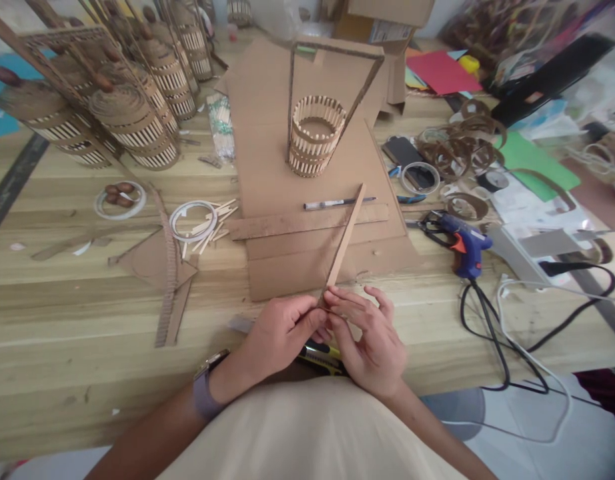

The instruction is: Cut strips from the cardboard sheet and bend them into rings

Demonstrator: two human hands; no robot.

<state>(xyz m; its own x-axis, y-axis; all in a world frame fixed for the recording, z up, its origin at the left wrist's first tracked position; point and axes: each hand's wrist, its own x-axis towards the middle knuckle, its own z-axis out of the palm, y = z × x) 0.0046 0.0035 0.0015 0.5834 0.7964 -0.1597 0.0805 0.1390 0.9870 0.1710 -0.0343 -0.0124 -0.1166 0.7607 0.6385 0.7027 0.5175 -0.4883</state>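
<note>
My left hand (pixel 280 333) and my right hand (pixel 370 340) meet near the table's front edge, both pinching the near end of a long thin cardboard strip (pixel 346 237). The strip slants up and away over a flat cardboard sheet (pixel 267 133). A yellow and black utility knife (pixel 320 355) lies under my hands. Farther back on the sheet stands a small round basket of sticks (pixel 315 135) with a tall cardboard handle. A pen (pixel 332 203) and a flat cardboard strip (pixel 307 223) lie between the basket and my hands.
Several finished stick baskets (pixel 132 120) crowd the back left. A blue glue gun (pixel 462 243) with black cables lies to the right. Cardboard rings (pixel 457 153), tape rolls (pixel 192 220), loose sticks and coloured paper (pixel 440 70) are scattered about. A corrugated cardboard offcut (pixel 162 267) lies left.
</note>
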